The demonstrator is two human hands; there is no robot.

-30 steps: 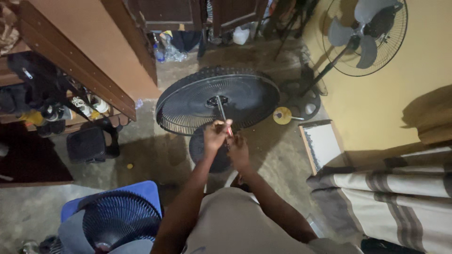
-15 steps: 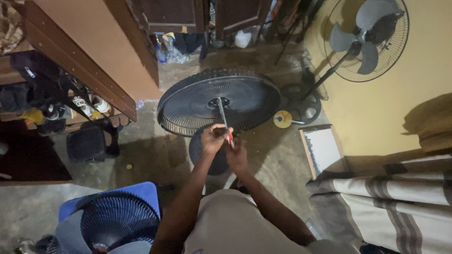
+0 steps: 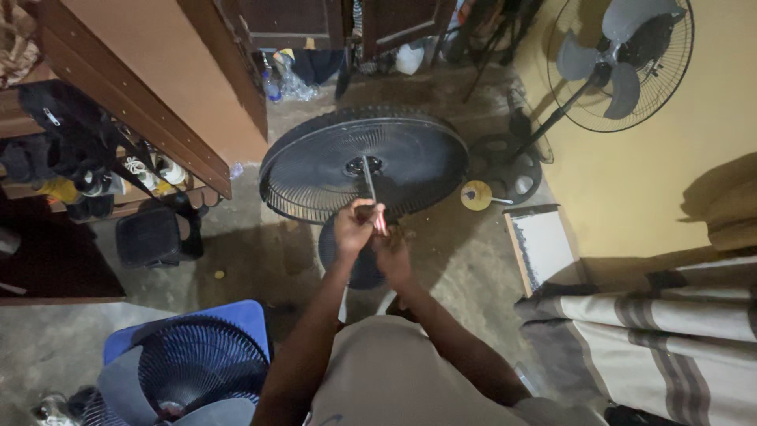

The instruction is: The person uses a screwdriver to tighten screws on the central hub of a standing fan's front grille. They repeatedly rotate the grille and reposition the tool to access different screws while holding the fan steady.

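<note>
While bent over a black fan grille on the floor, working at its hub.
Left hand clamped on a screwdriver standing in the hub; right hand touching below, grip unclear.

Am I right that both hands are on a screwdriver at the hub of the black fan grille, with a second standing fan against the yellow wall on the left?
Not quite: the second standing fan is against the yellow wall on the right, as the head view shows. The rest holds: left hand and right hand grip the screwdriver, its tip at the hub of the black fan grille.
</note>
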